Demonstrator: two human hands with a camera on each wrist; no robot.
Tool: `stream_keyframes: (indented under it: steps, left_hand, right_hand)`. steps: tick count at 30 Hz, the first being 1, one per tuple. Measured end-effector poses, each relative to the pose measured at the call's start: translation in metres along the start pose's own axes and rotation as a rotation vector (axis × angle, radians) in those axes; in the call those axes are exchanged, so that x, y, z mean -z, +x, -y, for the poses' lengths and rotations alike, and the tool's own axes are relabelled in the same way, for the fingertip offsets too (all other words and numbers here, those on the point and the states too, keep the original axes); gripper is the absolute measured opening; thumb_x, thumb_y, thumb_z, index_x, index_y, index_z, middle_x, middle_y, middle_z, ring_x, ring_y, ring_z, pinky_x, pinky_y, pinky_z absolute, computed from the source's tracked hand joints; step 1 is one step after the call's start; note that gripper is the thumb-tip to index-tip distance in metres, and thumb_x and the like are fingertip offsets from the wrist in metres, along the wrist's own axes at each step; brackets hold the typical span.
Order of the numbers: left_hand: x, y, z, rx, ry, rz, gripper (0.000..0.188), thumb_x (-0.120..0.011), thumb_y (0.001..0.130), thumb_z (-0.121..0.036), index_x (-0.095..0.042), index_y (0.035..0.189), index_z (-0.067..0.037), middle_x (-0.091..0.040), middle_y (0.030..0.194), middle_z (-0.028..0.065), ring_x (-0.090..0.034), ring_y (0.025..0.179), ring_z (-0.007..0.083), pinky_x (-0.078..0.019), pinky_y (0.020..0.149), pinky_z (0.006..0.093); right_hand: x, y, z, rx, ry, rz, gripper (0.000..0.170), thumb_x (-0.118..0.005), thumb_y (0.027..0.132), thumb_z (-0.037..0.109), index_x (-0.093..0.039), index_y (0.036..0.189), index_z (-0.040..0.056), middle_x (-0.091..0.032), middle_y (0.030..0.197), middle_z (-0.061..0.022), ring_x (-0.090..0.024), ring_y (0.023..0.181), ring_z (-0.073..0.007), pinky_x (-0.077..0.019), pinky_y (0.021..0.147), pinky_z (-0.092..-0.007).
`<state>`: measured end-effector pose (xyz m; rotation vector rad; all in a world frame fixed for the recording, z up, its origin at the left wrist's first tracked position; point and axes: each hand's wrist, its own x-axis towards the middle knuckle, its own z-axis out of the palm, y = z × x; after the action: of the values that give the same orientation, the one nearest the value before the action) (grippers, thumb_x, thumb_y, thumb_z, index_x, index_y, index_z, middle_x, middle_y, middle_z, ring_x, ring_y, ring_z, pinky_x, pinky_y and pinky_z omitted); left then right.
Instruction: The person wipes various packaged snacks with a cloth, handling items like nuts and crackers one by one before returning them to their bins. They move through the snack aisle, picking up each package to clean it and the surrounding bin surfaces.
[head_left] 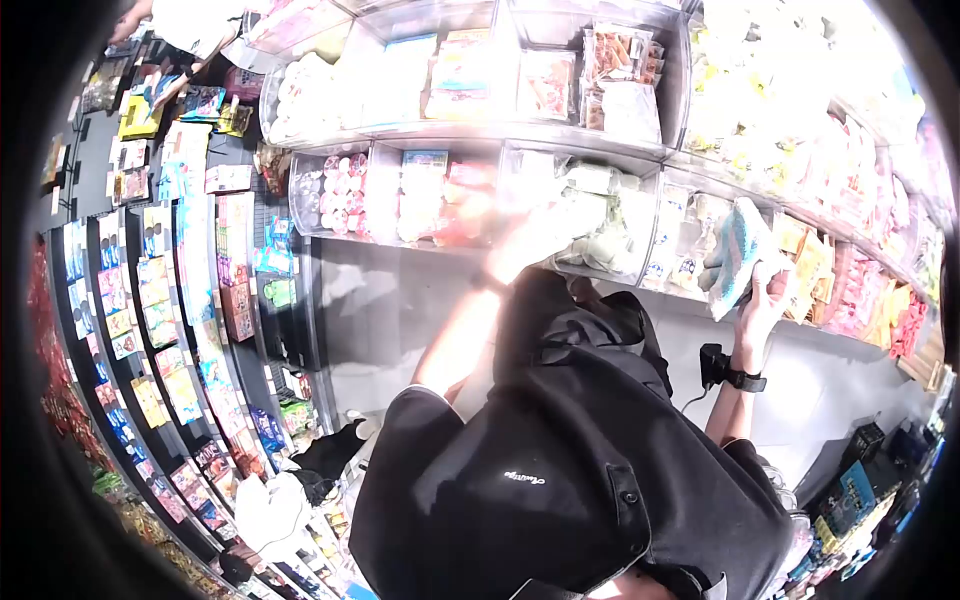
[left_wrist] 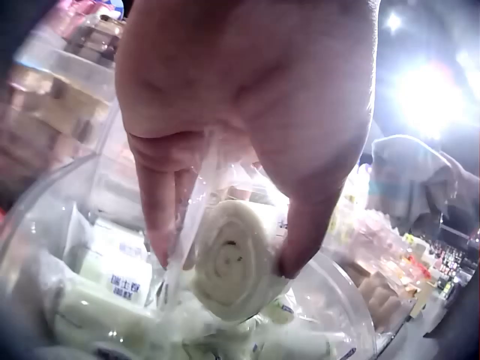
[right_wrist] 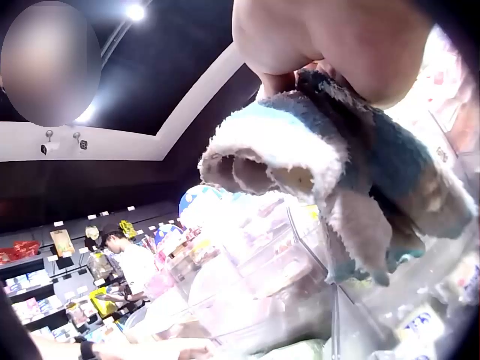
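Over a clear bin of pale green wrapped packs, the left hand reaches in, washed out by glare in the head view. The left wrist view has this hand gripping a white rolled pack in clear wrap between thumb and fingers, with more wrapped packs beneath. To the right, the right hand holds a fluffy blue and white cloth by the bins' front edge. Bunched folds of that cloth hang below the right hand in the right wrist view.
Clear bins of wrapped goods run in two rows. Shelves of packets stand at the left. Another person in white is by the far shelves. A low display is at the lower right.
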<state>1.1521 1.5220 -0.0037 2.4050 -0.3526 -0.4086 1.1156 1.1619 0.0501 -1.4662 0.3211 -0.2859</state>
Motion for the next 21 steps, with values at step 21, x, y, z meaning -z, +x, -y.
stream_keyframes:
  steps: [21]
  left_hand:
    - [-0.082, 0.044, 0.026, -0.254, 0.298, 0.133, 0.043, -0.069, 0.071, -0.012, -0.051, 0.11, -0.008, -0.06, 0.098, 0.0118, -0.059, 0.093, 0.0317, -0.0511, 0.075, 0.0398]
  right_hand:
    - [-0.01, 0.006, 0.005, 0.049, 0.042, 0.031, 0.021, -0.058, 0.09, 0.003, -0.05, 0.109, 0.0029, -0.059, 0.103, -0.0055, -0.055, 0.093, -0.0124, -0.0441, 0.082, -0.027]
